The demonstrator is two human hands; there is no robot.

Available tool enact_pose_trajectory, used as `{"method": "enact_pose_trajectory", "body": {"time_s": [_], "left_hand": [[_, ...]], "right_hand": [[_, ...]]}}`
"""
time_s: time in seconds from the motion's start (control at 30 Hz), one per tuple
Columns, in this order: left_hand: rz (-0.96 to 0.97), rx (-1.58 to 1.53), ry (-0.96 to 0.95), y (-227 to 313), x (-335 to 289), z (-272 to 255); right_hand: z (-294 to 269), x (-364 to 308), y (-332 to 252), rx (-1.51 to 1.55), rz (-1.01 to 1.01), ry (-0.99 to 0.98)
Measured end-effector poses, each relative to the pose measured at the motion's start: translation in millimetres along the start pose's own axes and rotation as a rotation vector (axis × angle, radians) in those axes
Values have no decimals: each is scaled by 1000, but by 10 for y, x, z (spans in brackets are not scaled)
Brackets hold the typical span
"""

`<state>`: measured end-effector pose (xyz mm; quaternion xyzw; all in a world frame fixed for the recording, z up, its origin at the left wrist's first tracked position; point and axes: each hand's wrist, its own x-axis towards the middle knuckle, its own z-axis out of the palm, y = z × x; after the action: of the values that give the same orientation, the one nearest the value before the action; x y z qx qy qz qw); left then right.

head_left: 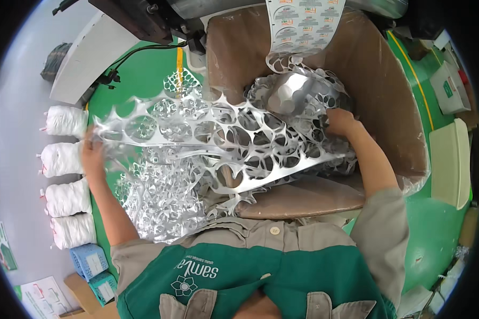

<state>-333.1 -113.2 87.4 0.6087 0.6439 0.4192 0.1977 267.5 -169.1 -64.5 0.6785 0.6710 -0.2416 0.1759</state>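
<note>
A long web of silver punched foil scrap [271, 175], full of round holes, stretches across in front of me. My left hand [93, 155], slightly blurred, is closed on its far left end. My right hand [341, 123] is closed on crumpled foil over the carton, at the right end of the web. Under and beside my right hand, more bunched foil [290, 94] lies inside a large brown carton [380, 85] with a clear plastic liner. From above, a printed foil sheet [306, 24] hangs down into the carton and becomes punched scrap at its lower end.
A big heap of punched foil [165, 196] lies left of the carton on the green floor [415, 234]. Black machine parts [143, 18] with a cable stand at the upper left. White wrapped bundles [65, 159] and blue baskets [89, 261] line the left. A cream bin [449, 162] stands right.
</note>
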Motion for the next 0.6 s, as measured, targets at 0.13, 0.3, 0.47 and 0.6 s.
{"method": "enact_pose_trajectory", "body": {"time_s": [0.13, 0.3, 0.47, 0.6], "left_hand": [[279, 822, -478, -71, -297, -7], [606, 298, -493, 1467, -318, 755], [1001, 763, -753, 1643, -629, 2145], [830, 766, -1623, 1847, -1194, 2413]], "right_hand": [[24, 130, 234, 230, -85, 177], [-226, -132, 152, 276, -12, 266], [-396, -147, 198, 190, 18, 398], [-296, -190, 472, 194, 25, 518]]}}
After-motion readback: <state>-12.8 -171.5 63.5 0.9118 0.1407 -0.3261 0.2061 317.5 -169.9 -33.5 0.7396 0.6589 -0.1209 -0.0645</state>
